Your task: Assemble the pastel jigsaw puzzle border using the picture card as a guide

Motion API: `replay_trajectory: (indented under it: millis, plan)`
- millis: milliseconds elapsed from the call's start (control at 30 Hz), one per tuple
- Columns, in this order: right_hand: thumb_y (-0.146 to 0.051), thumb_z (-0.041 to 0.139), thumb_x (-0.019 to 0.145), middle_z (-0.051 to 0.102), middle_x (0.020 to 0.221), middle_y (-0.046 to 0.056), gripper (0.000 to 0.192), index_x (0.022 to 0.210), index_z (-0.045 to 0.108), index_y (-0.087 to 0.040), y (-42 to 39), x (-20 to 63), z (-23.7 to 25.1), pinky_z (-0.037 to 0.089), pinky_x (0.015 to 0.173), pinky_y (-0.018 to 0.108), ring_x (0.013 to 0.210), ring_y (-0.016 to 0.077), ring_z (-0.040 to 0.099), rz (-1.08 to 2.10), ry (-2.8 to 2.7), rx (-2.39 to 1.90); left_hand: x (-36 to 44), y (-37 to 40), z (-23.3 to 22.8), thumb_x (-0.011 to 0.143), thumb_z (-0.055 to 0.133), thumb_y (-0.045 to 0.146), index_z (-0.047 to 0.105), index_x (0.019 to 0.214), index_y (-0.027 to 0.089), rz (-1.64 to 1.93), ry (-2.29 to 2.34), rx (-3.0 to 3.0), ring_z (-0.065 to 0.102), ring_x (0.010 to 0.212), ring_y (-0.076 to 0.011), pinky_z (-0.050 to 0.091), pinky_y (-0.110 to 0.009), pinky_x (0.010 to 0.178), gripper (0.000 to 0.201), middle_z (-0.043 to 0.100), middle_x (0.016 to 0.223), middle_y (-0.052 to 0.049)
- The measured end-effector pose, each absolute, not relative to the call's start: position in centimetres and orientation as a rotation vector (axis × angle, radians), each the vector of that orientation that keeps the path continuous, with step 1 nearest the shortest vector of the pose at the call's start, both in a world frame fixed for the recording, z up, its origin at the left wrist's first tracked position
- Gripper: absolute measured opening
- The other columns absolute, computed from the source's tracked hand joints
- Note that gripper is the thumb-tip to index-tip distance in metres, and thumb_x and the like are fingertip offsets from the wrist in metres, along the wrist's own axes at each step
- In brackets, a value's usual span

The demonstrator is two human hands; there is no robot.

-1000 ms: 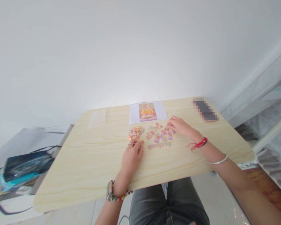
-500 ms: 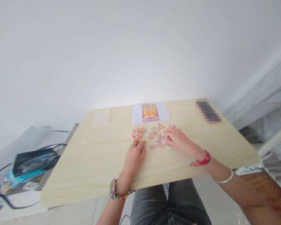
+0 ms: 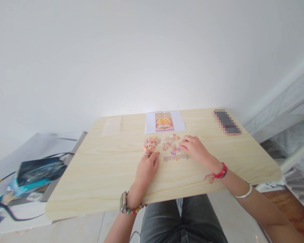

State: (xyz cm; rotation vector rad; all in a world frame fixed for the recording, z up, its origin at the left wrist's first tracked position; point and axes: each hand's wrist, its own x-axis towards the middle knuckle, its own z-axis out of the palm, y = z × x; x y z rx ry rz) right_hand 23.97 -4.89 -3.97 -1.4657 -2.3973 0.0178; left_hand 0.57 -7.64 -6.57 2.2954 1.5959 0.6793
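My left hand (image 3: 147, 167) rests on the table just below a heaped pile of small jigsaw puzzle pieces (image 3: 151, 143). Its fingers are bent and a little apart, with nothing visible in them. Over the right side of a loose spread of puzzle pieces (image 3: 167, 145) is my right hand (image 3: 196, 150), its fingertips drawn together. Whatever they hold or touch is hidden by the fingers. Between my hands, nearer to me, lies a joined strip of puzzle pieces (image 3: 175, 158) in pinkish tones with a green bit at its right end.
Behind the pieces lies a white sheet with a printed picture (image 3: 164, 122) of a yellow figure. A phone (image 3: 227, 122) lies at the back right of the wooden table (image 3: 96, 175). A pale translucent sheet (image 3: 111, 126) is at the back left. Bags (image 3: 40, 172) sit beyond the left edge.
My right hand has shifted slightly to the right, uncovering the right end of the strip. My left hand stays by the pile. The whole view has moved a little.
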Motion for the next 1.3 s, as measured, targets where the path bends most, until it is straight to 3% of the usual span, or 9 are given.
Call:
replay_trajectory:
  millis: [133,300,467,933,1300]
  plan:
    - [-0.018,0.053,0.083,0.057,0.084,0.005,0.013,0.086,0.065,-0.019,-4.1,23.7,-3.4,0.035,0.074,0.030,0.082,0.0171,0.052,0.139,-2.401,-1.398,0.6,-7.6,-6.7,0.083,0.042,0.019,0.060,0.098,0.019,0.701,1.602,2.299,0.057,0.068,-0.0139,0.048,-0.029,0.067,0.023,0.056,0.093,-0.006]
    - [-0.015,0.057,0.078,0.055,0.085,0.005,0.009,0.071,0.061,-0.017,-2.3,22.4,-3.4,0.038,0.074,0.027,0.084,0.0170,0.052,0.267,-2.534,-1.358,0.6,-7.6,-6.6,0.084,0.041,0.018,0.059,0.097,0.019,0.715,1.578,2.274,0.058,0.073,-0.0153,0.048,-0.029,0.068,0.023,0.056,0.093,-0.007]
    - [-0.016,0.057,0.079,0.056,0.090,0.006,0.005,0.074,0.059,-0.017,-1.7,22.3,-2.9,0.039,0.072,0.028,0.083,0.0178,0.053,0.330,-2.582,-1.363,0.6,-7.6,-6.6,0.083,0.041,0.018,0.060,0.098,0.019,0.720,1.565,2.282,0.058,0.075,-0.0159,0.048,-0.029,0.068,0.024,0.057,0.093,-0.007]
    - [-0.018,0.051,0.085,0.058,0.090,0.007,0.008,0.083,0.059,-0.017,-10.0,26.4,-3.2,0.034,0.079,0.033,0.089,0.0190,0.054,0.195,-2.535,-1.370,0.7,-8.0,-6.1,0.085,0.041,0.020,0.060,0.099,0.019,0.682,1.559,2.295,0.058,0.072,-0.0148,0.048,-0.029,0.069,0.024,0.055,0.098,-0.007]
    - [-0.018,0.051,0.085,0.057,0.089,0.007,0.008,0.082,0.058,-0.017,-8.0,26.4,-1.9,0.034,0.079,0.033,0.094,0.0210,0.053,0.103,-2.382,-1.446,0.5,-7.9,-6.2,0.084,0.041,0.018,0.061,0.098,0.016,0.686,1.535,2.311,0.058,0.077,-0.0165,0.049,-0.030,0.069,0.024,0.054,0.097,-0.008]
